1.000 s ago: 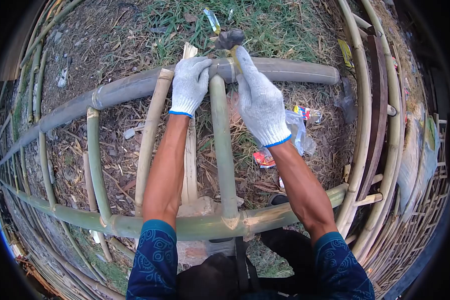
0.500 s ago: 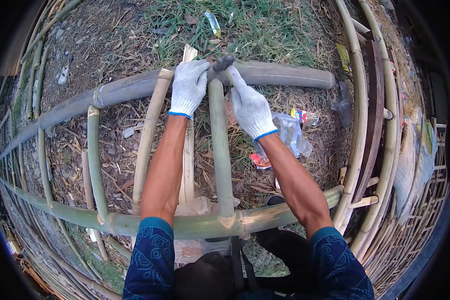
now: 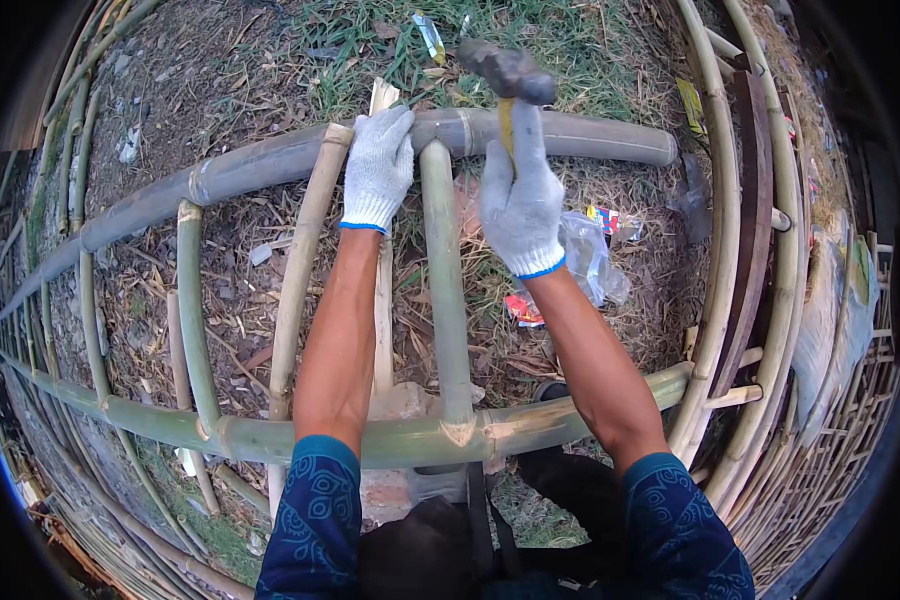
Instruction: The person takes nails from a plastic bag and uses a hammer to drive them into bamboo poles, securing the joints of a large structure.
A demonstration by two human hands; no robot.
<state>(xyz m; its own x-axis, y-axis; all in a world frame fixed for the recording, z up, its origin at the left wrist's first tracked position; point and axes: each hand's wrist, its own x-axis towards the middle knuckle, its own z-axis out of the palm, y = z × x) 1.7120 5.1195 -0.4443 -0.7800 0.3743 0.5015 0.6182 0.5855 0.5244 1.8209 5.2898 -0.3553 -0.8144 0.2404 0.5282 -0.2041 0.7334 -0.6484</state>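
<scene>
- The left hand (image 3: 378,165), in a white glove, lies over the far bamboo pole (image 3: 580,137); its fingertips are hidden, so I cannot tell how firmly it grips.
- The right hand (image 3: 525,205), also gloved and well apart from the left, is closed around the handle of a hammer (image 3: 510,73), whose dark head shows beyond the far pole.
- A green bamboo crosspiece (image 3: 444,280) runs between the hands from the far pole to the near bamboo pole (image 3: 410,445).
- A split bamboo strip (image 3: 383,330) passes under the left hand.
- A clear plastic bag (image 3: 588,262) lies on the ground to the right.
</scene>
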